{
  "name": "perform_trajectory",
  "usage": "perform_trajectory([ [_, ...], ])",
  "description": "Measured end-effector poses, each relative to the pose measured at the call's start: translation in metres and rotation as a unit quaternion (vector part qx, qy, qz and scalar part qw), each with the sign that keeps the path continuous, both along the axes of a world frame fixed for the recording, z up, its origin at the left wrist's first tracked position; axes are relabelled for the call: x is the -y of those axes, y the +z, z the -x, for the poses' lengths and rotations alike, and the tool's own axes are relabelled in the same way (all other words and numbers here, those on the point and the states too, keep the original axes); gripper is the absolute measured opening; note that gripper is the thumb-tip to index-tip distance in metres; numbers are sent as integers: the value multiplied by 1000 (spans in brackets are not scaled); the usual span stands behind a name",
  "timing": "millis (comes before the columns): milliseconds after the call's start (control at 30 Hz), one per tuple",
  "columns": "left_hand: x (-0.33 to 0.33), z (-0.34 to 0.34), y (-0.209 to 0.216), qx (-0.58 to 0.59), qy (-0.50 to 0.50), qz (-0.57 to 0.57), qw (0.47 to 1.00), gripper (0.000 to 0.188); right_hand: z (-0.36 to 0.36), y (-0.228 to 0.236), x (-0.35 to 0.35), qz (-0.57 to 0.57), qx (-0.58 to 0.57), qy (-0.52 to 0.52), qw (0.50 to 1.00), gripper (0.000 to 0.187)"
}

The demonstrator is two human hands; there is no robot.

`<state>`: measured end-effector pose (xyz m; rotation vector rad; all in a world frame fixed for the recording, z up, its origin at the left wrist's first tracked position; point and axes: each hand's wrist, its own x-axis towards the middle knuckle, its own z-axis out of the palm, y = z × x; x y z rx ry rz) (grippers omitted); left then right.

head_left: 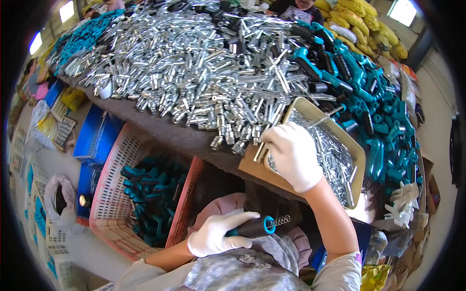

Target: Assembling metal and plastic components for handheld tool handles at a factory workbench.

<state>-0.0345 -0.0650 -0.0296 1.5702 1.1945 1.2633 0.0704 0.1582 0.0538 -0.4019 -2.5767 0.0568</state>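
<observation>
My left hand, in a white glove, wraps round a black and teal cylindrical handle above my lap. A coil spring sticks out of the handle's teal-ringed end, pointing right. My right hand, also gloved, is over the near left rim of a cream tray. Its fingers are bent and pressed together; what they grip is hidden. Thin metal rods show just beneath the fingertips. Small silvery pins fill the tray, and a longer rod leans across its far side.
A big heap of shiny metal parts covers the table, with teal and black handles on the right. Below the table edge, a pink basket holds similar handles. Blue crates stand left; loose white gloves hang right. Other people sit beyond.
</observation>
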Motion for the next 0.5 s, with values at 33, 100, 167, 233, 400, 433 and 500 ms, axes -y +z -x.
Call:
perform_trajectory([
  [33, -3, 0, -3, -1, -4, -4, 1000, 63, -17, 8, 1, 5, -45, -11, 999, 7],
  [100, -5, 0, -1, -46, 10, -4, 999, 64, -57, 23, 7, 35, -98, -84, 991, 10],
  [167, -2, -4, 1, -46, 26, 31, 998, 68, -108, 30, 7, 33, -129, -172, 976, 12],
  [233, -1, -9, 4, -16, 38, 77, 996, 75, -162, 16, -8, 64, -184, -264, 944, 11],
  [400, -15, -30, -3, -1, -28, 116, 993, 74, -301, -9, -56, -6, -190, -446, 875, 4],
  [433, -21, -37, -1, -16, -39, 97, 994, 72, -316, -16, -67, -6, -186, -464, 866, 4],
  [500, -29, -48, 6, -40, -65, 56, 996, 67, -332, -23, -87, -72, -128, -476, 867, 7],
])
